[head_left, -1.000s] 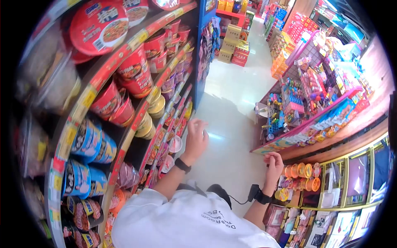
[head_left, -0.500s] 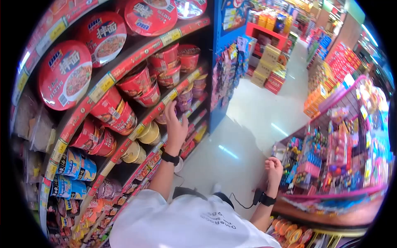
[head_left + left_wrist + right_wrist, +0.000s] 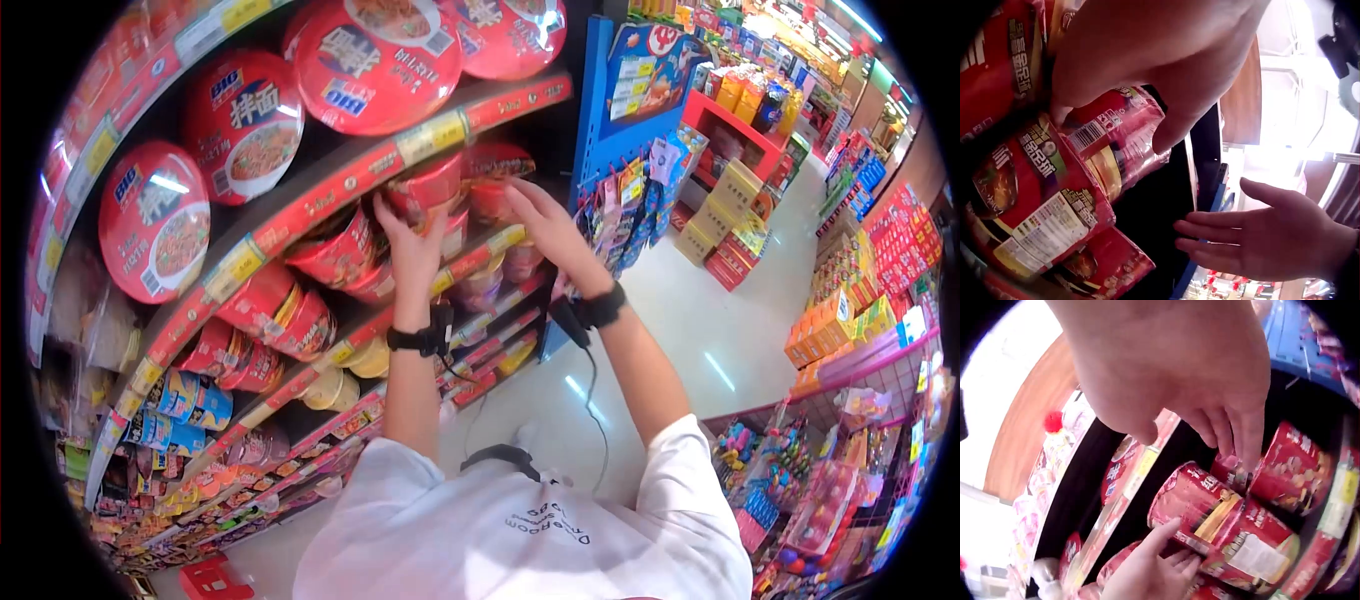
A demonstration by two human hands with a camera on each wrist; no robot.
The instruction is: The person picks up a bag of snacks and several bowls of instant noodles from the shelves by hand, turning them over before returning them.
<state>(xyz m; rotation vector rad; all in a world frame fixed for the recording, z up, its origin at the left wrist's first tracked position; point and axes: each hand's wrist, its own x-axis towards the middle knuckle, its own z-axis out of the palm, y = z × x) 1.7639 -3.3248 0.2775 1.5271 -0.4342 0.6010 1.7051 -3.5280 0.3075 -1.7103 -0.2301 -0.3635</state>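
**A:** Under the red shelf rail with yellow price labels (image 3: 340, 190), where is the left hand (image 3: 413, 255)?

**B:** Raised just beneath that rail; its thumb and fingers are curled round a red paper noodle cup with a gold band (image 3: 1207, 509); the cup lies on its side in the stack right under the rail, pressed against more red cups.

**A:** And the right hand (image 3: 545, 220)?

**B:** Also just below the rail, beside the left hand and a little nearer the rail's far end; its fingers (image 3: 1241, 434) are straight and loosely spread, holding nothing; the tips come down at a second red noodle cup with a food picture (image 3: 1288, 465), next to the held one; whether they touch it I cannot tell.

**A:** What stands above the rail?

**B:** Large round red noodle bowls with printed lids (image 3: 375, 50), tipped up on edge in a row; past the rail's far end hangs a blue display rack of small packets (image 3: 625, 190).

**A:** And lower down?

**B:** More rails below it, with red, yellow and blue cups.
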